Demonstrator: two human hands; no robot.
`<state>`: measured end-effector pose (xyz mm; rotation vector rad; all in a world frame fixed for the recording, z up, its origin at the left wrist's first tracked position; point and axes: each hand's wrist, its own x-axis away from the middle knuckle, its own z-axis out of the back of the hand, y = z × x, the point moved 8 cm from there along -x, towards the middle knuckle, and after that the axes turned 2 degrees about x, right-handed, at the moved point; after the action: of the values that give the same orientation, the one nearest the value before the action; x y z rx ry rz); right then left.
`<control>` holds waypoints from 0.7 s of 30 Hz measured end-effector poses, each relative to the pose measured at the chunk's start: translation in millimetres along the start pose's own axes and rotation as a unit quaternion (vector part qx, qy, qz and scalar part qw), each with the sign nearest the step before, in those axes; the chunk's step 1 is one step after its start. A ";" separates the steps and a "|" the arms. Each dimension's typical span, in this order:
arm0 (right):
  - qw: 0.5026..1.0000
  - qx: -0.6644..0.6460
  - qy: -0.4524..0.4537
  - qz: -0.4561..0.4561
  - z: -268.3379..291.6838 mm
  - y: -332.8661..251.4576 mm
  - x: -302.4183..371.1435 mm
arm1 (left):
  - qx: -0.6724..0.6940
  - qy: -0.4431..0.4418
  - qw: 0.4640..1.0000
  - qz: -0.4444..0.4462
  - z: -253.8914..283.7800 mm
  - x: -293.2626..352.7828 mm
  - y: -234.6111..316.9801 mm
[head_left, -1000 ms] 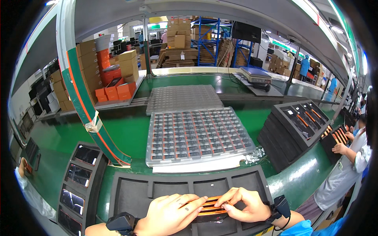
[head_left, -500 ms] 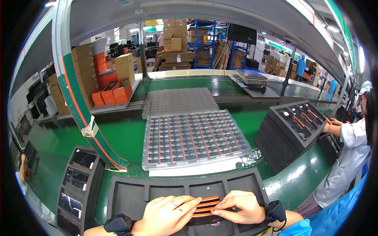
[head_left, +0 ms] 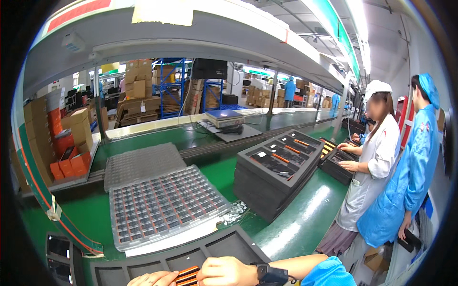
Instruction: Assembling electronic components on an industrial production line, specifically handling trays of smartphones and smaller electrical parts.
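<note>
At the bottom edge, my left hand (head_left: 155,279) and my right hand (head_left: 226,271) hold a row of flat black pieces with orange edges (head_left: 187,275) between them. My left fingers are bent over the pieces' left end. The right fingers are closed against the other end, and their tips are partly hidden. Below the hands lies a black foam tray (head_left: 234,245) with several wide recesses; its near part is cut off by the picture edge. What the black pieces are, I cannot tell.
Beyond the foam tray lies a clear plastic tray (head_left: 114,214) of small dark parts, a grey dimpled sheet (head_left: 143,164) behind it. Stacked foam trays (head_left: 257,190) stand right, a scale (head_left: 224,119) farther back. A white-coated person (head_left: 384,138) and a blue-coated person (head_left: 405,157) stand right.
My view has swung right, so the bench things sit farther left and my hands lower. The white-coated person's hands are now at a farther black box. My grip looks the same.
</note>
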<state>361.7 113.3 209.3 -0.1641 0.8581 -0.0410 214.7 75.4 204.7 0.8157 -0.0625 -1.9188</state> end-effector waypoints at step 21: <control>0.996 0.034 0.061 0.050 14.8 -3.3 23.2 | -0.115 -0.248 0.959 0.070 -33.5 -3.9 13.2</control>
<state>388.2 109.6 202.0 -0.0550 0.9844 0.0138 244.9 82.2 186.0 0.1587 -0.1922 -1.9083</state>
